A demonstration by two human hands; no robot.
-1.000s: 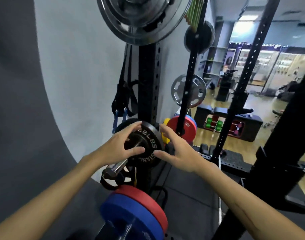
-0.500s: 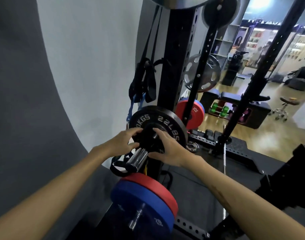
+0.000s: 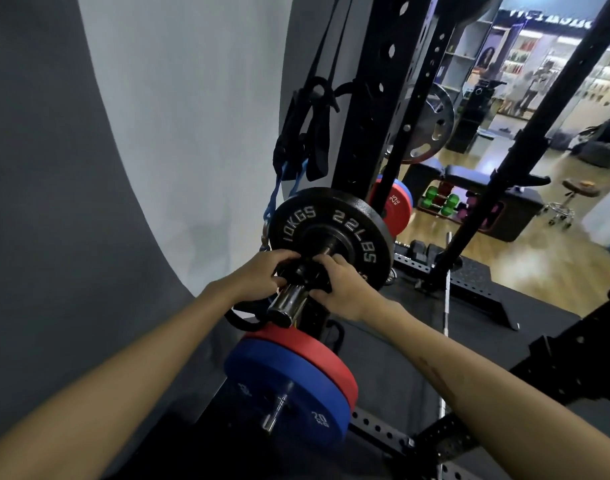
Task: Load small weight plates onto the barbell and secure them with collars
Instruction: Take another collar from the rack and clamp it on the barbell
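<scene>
Plate (image 3: 331, 233): black iron disc marked 10KGS / 22LBS, seated on the sleeve (image 3: 286, 304) of the bar, at the rack's near end; chrome tip of the sleeve sticks out toward the camera.
Collar (image 3: 305, 271): black, on the sleeve just in front of the plate; not clear whether it touches the plate face.
Left hand (image 3: 262, 271): fingers curled round the collar's left side.
Right hand (image 3: 345, 285): fingers curled round the collar's right side, thumb low by the sleeve.
Risk 1: collar locked with a gap behind it; plate would then slide and rattle on the sleeve. Cause: hands cover the joint, so seating is hard to check by eye.
Risk 2: a fingertip nipped between collar and plate if pushed home quickly.
Risk 3: collar slipping off the smooth chrome end if let go before it clamps.
Rack (image 3: 383, 109): black perforated upright right behind the plate; straps (image 3: 307, 133) hang on its left.
Floor: dark mat under the rack, wood farther out.
Stored plates (image 3: 289, 379): blue and red pair on a low peg beneath the sleeve.
Room: grey wall left; bench and green dumbbells (image 3: 438, 200) at far right.
</scene>
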